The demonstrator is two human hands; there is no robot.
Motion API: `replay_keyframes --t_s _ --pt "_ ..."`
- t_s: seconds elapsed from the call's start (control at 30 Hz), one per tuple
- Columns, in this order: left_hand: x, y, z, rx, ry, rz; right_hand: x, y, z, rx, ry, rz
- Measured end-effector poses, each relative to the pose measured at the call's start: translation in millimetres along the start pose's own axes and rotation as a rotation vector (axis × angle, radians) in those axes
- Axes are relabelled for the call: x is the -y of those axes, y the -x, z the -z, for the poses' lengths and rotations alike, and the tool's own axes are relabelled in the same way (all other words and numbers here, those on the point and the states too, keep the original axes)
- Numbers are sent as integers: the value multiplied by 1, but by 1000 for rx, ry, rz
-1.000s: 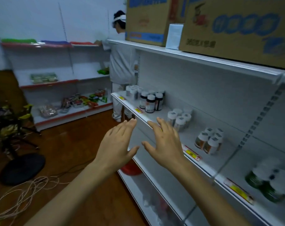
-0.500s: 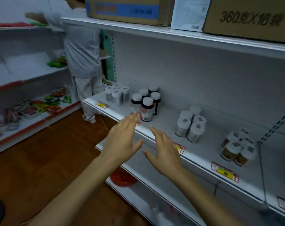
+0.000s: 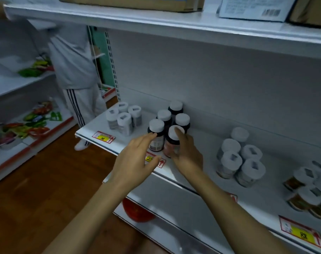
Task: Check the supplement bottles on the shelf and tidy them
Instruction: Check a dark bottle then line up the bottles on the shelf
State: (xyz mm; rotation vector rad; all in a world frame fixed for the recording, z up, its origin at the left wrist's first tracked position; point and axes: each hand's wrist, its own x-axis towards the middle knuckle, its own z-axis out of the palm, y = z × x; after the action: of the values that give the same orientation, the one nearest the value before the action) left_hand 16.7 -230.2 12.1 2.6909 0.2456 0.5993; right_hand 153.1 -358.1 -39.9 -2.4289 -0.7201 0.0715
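Several dark supplement bottles [image 3: 174, 114] with white caps stand in a cluster on the white shelf [image 3: 205, 149]. My right hand [image 3: 188, 154] grips the front right dark bottle [image 3: 171, 143], index finger lying on its cap and thumb low on its front. My left hand [image 3: 137, 158] reaches in with straight fingers, whose tips touch the front left dark bottle [image 3: 156, 132]. Other groups stand along the shelf: white bottles [image 3: 124, 119] at the left end, white-capped bottles [image 3: 238, 160] to the right, amber bottles [image 3: 306, 189] at far right.
A person in grey [image 3: 73, 61] stands at the shelf's left end. Cardboard boxes [image 3: 137, 1] and a white box [image 3: 253, 6] sit on the top shelf. A red object [image 3: 137, 210] lies on the lower shelf. Packets [image 3: 33, 121] fill the left shelving.
The view has closed in on the shelf. Both hands, held open in the air before, have reached forward to the dark bottles; the right one has taken hold of the front right bottle.
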Motion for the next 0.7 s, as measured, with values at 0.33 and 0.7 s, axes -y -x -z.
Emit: replay_keyframes --t_s 0.33,0.7 --pt "40 -55 -24 235 619 -143 28 26 38 -467 -547 -168" --pt "9 -63 4 799 1908 359 90 45 59 -619 -1038 -289"
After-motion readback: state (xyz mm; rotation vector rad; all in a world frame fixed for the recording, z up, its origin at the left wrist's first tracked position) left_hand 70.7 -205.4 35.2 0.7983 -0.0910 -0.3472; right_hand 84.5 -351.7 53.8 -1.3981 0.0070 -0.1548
